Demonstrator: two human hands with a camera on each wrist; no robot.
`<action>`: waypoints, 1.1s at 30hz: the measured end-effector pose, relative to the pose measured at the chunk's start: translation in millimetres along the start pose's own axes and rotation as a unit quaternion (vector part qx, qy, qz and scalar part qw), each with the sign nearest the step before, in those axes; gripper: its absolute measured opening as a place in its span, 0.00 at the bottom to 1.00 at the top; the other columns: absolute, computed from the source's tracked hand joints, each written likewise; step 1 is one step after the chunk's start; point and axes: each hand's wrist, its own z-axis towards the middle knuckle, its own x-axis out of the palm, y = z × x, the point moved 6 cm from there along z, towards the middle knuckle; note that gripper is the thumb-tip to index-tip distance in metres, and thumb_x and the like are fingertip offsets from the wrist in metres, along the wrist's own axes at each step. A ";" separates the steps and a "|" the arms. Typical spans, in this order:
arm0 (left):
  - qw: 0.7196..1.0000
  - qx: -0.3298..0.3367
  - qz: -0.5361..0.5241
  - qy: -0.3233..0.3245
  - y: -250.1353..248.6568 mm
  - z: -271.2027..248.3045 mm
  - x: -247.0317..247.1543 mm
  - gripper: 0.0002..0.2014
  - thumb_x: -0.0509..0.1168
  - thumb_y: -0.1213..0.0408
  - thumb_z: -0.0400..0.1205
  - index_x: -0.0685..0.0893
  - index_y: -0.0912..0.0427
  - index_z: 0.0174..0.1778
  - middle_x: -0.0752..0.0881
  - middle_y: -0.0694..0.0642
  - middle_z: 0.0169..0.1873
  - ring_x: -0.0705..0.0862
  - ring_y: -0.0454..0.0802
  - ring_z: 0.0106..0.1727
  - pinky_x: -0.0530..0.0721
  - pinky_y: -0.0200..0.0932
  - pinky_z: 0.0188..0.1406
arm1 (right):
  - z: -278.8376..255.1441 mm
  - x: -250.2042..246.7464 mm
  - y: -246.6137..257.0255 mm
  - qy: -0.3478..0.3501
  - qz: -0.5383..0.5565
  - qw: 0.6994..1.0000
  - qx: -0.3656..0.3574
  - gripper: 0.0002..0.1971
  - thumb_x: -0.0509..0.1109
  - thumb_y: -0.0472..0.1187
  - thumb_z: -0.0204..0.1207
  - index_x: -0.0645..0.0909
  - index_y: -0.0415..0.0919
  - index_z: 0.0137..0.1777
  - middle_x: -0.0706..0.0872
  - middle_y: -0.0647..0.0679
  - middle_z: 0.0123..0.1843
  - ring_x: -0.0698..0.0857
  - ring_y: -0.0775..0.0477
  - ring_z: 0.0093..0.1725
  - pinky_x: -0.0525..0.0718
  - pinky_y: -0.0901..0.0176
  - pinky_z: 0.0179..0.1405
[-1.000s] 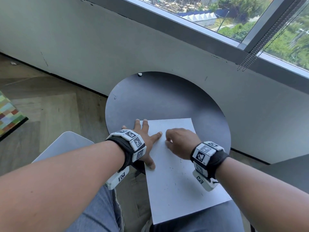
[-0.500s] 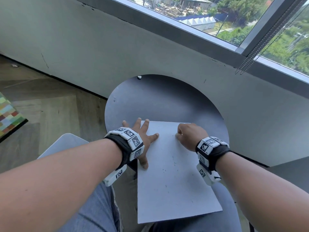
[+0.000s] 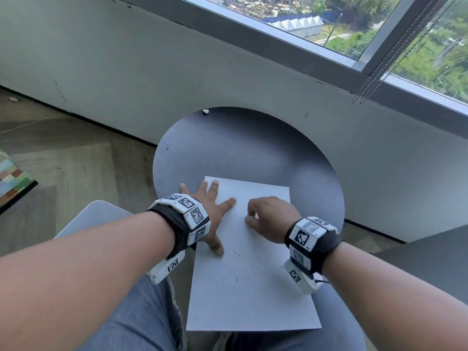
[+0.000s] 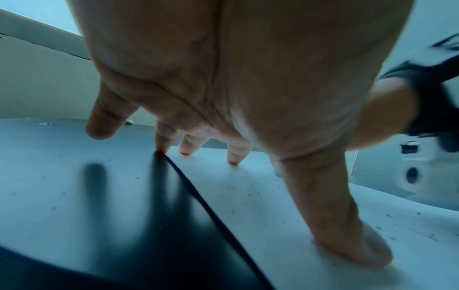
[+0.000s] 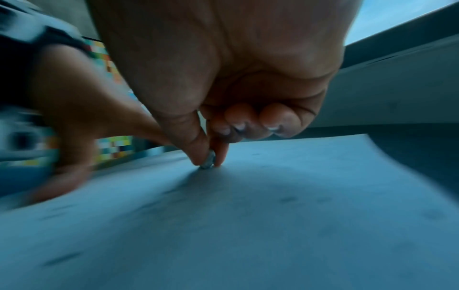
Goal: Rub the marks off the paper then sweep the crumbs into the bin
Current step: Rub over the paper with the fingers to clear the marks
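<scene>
A white sheet of paper (image 3: pixel 249 269) lies on the round dark table (image 3: pixel 243 148) and overhangs its near edge over my lap. Dark crumbs (image 3: pixel 238 254) speckle the sheet's middle. My left hand (image 3: pixel 212 214) lies spread flat on the paper's left edge, with fingertips (image 4: pixel 233 160) and thumb pressing the sheet. My right hand (image 3: pixel 263 216) is curled over the upper middle of the sheet. Its thumb and forefinger pinch a small grey eraser (image 5: pixel 208 161) whose tip touches the paper (image 5: pixel 248 215). No bin is in view.
A small white object (image 3: pixel 205 111) lies at the table's far edge by the grey wall under the window. A pale chair seat (image 3: pixel 93 219) shows at my left and a colourful rug (image 3: pixel 12 183) on the wooden floor. Another dark surface (image 3: pixel 430 259) stands at right.
My right hand has moved from the paper's upper right back toward its middle, close to my left index finger. The left hand keeps pressing the left edge.
</scene>
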 end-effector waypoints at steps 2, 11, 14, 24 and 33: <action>1.000 -0.002 0.002 0.004 -0.4 0.5 -0.6 0.69 0.76 0.25 0.62 0.34 0.35 0.87 0.30 0.63 0.87 0.32 0.67 0.88 0.46 0.88 0.76 | 14.3 -7.3 -30.9 -0.003 0.006 0.998 0.062 0.08 0.62 0.50 0.81 0.80 0.48 0.47 0.85 0.49 0.51 0.83 0.41 0.52 0.84 0.50 0.48; 1.000 -0.004 -0.004 0.008 1.4 0.6 0.5 0.69 0.75 0.25 0.63 0.32 0.36 0.87 0.29 0.63 0.87 0.31 0.67 0.88 0.47 0.88 0.76 | 6.3 -0.9 -20.9 -0.014 -0.036 0.999 0.038 0.09 0.59 0.48 0.81 0.77 0.45 0.47 0.86 0.47 0.50 0.83 0.38 0.49 0.83 0.49 0.46; 1.000 -0.002 -0.003 0.008 0.1 0.2 0.0 0.70 0.76 0.25 0.63 0.32 0.37 0.87 0.29 0.64 0.87 0.31 0.67 0.88 0.48 0.88 0.76 | -14.6 8.9 9.8 0.004 -0.022 0.999 -0.040 0.09 0.61 0.50 0.82 0.79 0.47 0.49 0.86 0.50 0.49 0.82 0.42 0.50 0.83 0.49 0.46; 1.000 -0.005 0.000 0.010 -0.9 -4.1 -1.3 0.69 0.75 0.25 0.63 0.33 0.36 0.87 0.29 0.63 0.87 0.31 0.66 0.88 0.51 0.90 0.74 | 19.8 -10.6 -76.1 -0.017 -0.024 0.993 0.112 0.08 0.60 0.48 0.79 0.76 0.46 0.43 0.84 0.49 0.46 0.82 0.40 0.47 0.82 0.52 0.43; 1.000 0.005 0.018 0.019 2.4 -8.8 3.8 0.69 0.77 0.27 0.62 0.32 0.34 0.86 0.30 0.61 0.88 0.32 0.65 0.88 0.51 0.88 0.75 | -21.4 10.7 -7.3 0.005 -0.026 0.998 -0.057 0.08 0.61 0.52 0.82 0.77 0.49 0.47 0.85 0.52 0.50 0.80 0.44 0.52 0.81 0.51 0.47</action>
